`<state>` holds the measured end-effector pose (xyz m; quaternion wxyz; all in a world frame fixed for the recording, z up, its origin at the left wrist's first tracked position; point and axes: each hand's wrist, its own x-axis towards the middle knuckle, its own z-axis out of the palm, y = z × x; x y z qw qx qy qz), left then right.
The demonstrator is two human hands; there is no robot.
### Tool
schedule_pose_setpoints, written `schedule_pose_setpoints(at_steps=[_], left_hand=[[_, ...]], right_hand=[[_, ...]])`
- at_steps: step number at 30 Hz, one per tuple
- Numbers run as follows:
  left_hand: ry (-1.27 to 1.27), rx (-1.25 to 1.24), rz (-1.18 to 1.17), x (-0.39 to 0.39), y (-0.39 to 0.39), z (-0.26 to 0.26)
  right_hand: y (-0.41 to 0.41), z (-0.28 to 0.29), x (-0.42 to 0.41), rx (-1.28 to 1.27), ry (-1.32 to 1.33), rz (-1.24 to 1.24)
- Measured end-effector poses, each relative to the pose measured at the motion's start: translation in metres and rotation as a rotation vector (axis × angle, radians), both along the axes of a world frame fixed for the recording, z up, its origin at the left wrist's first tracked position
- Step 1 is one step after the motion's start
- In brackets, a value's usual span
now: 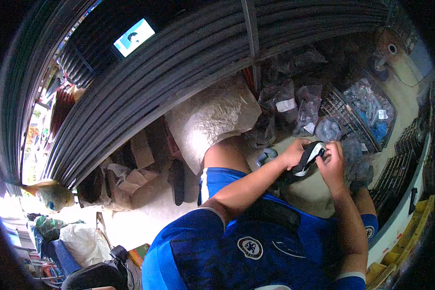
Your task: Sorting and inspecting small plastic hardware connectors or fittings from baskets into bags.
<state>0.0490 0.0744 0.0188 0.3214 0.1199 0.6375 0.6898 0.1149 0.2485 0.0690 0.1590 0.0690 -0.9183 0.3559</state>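
Note:
Both hands meet over the gap between my knees, on a black and white strap or band (310,158) bent into a loop. My left hand (295,153) grips the loop's near left side, with its fingertips behind the black part. At the loop's right end, the fingers and thumb of my right hand (331,161) pinch the band. Dark material hangs below the loop; its kind cannot be told. Just left of the hands, a grey curved plastic pipe fitting (266,156) lies on the floor.
Long dark pipes (159,83) stretch across the front, with a lit phone screen (134,37) above them. Clear bags of fittings (308,112) and a crate (351,116) stand ahead. A fan (392,49) is at the upper right. Cardboard (143,148) lies left; a yellow-edged white board (398,232) runs along the right.

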Motion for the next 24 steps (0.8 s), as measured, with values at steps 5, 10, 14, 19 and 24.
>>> schedule_pose_setpoints(at_steps=[5,10,14,19,24], left_hand=[[0.093,0.144,0.141,0.010,0.016,-0.023],[0.077,0.029,-0.013,-0.004,0.005,-0.029],[-0.165,0.185,0.147,0.005,0.007,-0.028],[-0.552,0.413,0.236,0.015,0.017,-0.037],[-0.108,0.058,0.416,0.021,0.019,-0.040]], right_hand=[[0.002,-0.007,-0.002,-0.217,-0.186,-0.005],[0.002,0.001,0.002,0.091,0.068,0.185],[0.003,-0.005,0.005,0.169,0.015,0.196],[-0.002,-0.014,0.009,0.221,0.015,0.183],[-0.002,-0.010,0.005,0.011,0.082,0.188]])
